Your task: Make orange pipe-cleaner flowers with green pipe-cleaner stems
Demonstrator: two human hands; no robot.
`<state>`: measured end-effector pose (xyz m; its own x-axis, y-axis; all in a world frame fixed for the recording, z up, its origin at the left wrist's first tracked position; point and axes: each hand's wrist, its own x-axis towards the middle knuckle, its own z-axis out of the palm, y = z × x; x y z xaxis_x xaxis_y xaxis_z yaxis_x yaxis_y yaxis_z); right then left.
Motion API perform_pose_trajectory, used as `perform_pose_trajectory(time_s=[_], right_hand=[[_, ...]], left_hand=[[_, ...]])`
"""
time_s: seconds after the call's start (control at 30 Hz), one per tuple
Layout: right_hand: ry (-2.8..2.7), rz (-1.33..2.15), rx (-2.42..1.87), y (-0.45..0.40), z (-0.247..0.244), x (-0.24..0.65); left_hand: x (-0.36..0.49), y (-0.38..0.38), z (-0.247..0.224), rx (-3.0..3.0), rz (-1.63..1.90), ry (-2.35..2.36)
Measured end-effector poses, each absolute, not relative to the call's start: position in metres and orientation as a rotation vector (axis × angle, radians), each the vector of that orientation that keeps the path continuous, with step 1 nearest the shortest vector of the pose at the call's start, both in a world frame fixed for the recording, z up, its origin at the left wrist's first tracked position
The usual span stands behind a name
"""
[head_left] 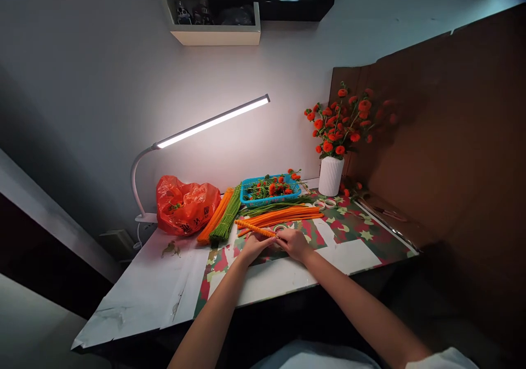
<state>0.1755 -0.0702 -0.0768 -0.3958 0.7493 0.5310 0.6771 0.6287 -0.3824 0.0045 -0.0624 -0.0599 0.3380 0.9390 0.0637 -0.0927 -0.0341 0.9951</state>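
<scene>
Both hands meet over the front middle of the table at a slim orange rod (pixel 255 228), ridged like a pipe cleaner wound in a coil. My left hand (pixel 255 246) has its fingers closed around the near part of it. Just to the right, my right hand (pixel 294 243) pinches at the rod's near end; its fingertips are partly hidden. The rod's far end points up and left. Behind it lie loose orange pipe cleaners (pixel 287 215), and a roll of tape (pixel 280 228) sits just beyond the right hand.
A blue basket (pixel 246 200) holds red-orange flowers with green stems. Left of it are green pipe cleaners (pixel 228 215), orange ones and a red plastic bag (pixel 184 199). A lamp (pixel 213 121) leans overhead. A white vase (pixel 331 176) stands at right, near tape rolls (pixel 330 203) and cardboard (pixel 444 128).
</scene>
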Motion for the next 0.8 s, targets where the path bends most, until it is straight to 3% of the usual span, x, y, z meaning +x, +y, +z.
perform_pose_trajectory(time_s=[0.8], right_hand=[[-2.089,0.424,-1.039,-0.071,-0.066,0.178]], left_hand=[[0.001,-0.053,-0.058,1.218,1.035,0.865]])
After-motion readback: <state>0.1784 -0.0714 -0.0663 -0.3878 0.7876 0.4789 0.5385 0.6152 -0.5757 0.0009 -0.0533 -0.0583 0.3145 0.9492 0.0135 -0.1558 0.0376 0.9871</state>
